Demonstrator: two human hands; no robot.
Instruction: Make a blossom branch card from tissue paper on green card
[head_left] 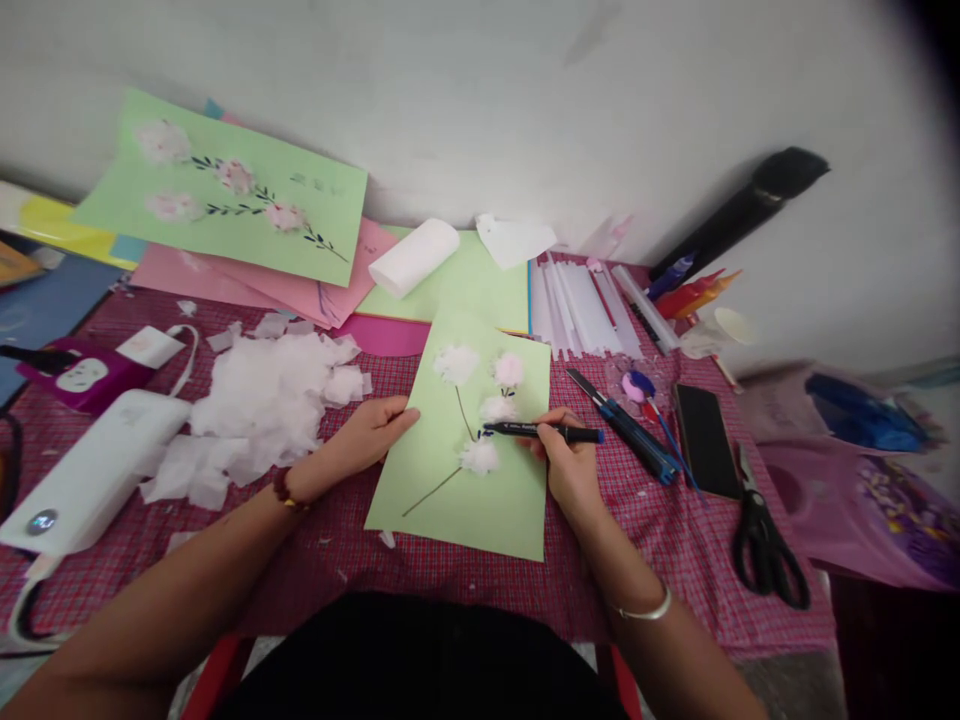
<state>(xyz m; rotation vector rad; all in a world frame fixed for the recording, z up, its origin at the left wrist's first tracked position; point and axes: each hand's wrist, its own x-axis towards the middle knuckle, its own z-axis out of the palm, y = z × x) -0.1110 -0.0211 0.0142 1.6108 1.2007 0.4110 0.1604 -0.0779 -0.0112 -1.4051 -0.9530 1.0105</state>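
Note:
A light green paper sheet [510, 510] lies on the table before me, bearing several white and pale pink tissue-paper flowers [456, 364] with thin brown drawn stems. My left hand [375, 430] pinches the sheet's left edge, thumb on top and the other fingers partly hidden beneath. In my right hand [570, 455] is a black marker [517, 429] with a blue end, held nearly level. Its tip meets the paper among small dark blue leaf marks [484, 434] between two flowers. I cannot make out whether the tip is touching.
Left are torn white tissue pieces [259, 390], a white power bank [97, 470] and a purple socket block [82, 375]. Another flowered green sheet [247, 230] leans behind. Rightward lie a blue utility knife [637, 437], a phone [705, 440], black scissors [761, 540] and clear glue sticks [581, 305].

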